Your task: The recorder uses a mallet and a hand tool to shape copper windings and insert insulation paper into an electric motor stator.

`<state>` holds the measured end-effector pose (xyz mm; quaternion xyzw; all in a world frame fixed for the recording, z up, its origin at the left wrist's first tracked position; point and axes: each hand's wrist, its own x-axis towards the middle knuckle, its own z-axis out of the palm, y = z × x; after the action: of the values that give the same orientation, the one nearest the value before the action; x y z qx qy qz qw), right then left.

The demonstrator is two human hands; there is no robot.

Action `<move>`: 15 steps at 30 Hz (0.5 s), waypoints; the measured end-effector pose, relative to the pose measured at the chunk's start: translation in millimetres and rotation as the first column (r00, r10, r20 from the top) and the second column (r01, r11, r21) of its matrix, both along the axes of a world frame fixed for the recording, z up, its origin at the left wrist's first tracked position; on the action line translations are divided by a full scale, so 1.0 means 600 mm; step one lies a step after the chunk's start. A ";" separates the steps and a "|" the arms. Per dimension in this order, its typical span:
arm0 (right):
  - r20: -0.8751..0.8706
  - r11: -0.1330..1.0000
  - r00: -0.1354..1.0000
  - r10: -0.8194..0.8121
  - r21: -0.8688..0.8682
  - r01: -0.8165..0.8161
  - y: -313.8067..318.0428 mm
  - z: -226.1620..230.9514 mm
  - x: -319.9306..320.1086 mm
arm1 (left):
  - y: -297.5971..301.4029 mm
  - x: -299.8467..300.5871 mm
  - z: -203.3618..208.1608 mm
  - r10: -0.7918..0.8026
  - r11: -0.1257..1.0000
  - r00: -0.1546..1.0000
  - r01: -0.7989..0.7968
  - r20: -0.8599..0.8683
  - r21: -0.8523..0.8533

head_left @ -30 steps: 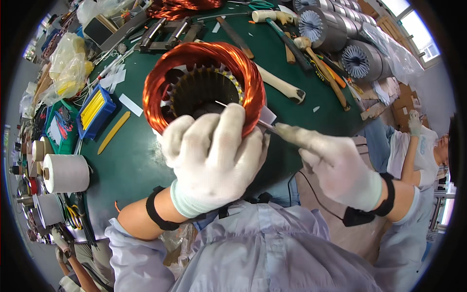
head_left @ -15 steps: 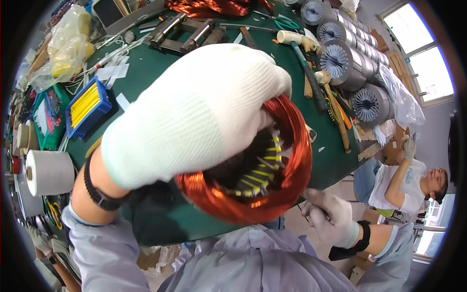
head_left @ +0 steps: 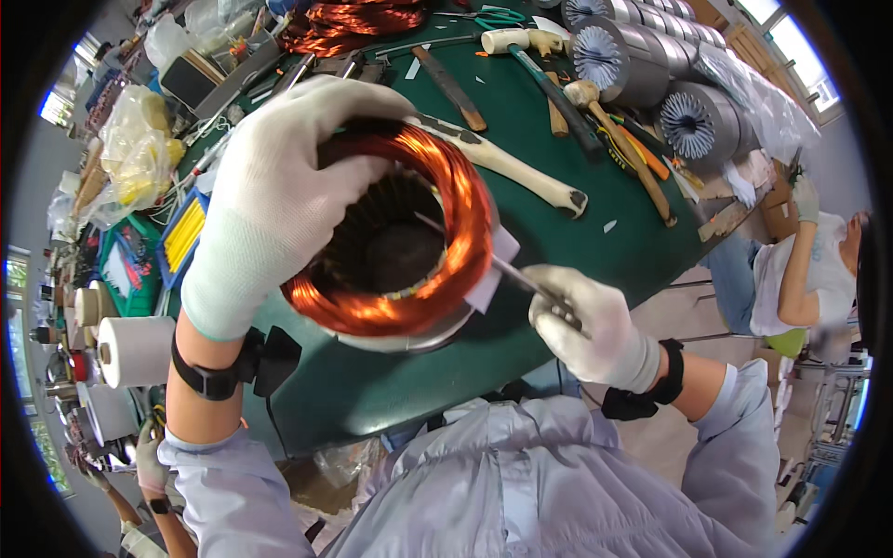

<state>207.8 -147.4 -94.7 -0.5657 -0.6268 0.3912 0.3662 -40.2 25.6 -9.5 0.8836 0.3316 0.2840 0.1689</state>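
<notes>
A motor stator with a thick ring of red-brown copper winding rests on the green bench in front of me. Its bore is dark, and part of its pale outer body shows below the copper. My left hand, in a white knit glove, grips the far left of the winding, thumb toward the bore. In my gloved right hand is a thin metal rod-like tool, its kind unclear. The tool reaches across the winding's right side, its tip over the bore. A white insulation slip sticks out beside the winding there.
A pale-handled tool lies just beyond the stator, with a mallet and hammer farther right. Stator cores line the right. At left are a blue tray and thread spool. A co-worker sits at right.
The stator has gone from raised and tilted near me to lower and farther left. My right hand has moved up and left, bringing the metal tool over the winding. My left hand still grips the winding.
</notes>
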 end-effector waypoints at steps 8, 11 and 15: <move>0.058 0.995 0.996 0.072 -0.075 -0.068 -0.024 0.081 0.036 | -0.186 0.046 -0.041 0.119 0.694 0.971 0.067 -0.206 0.717; 0.159 1.000 0.987 -0.021 0.003 0.021 -0.056 0.072 0.081 | -0.168 0.088 -0.063 0.258 0.730 0.950 -0.071 -0.177 0.680; 0.158 0.985 0.976 -0.147 -0.065 0.159 -0.115 0.073 0.096 | -0.170 0.083 -0.075 0.254 0.732 0.957 -0.098 -0.137 0.674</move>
<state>265.6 -216.5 -51.0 -0.6544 -0.5919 0.3411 0.3242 9.3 -76.4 -54.4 0.8760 0.3089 0.2981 -0.2200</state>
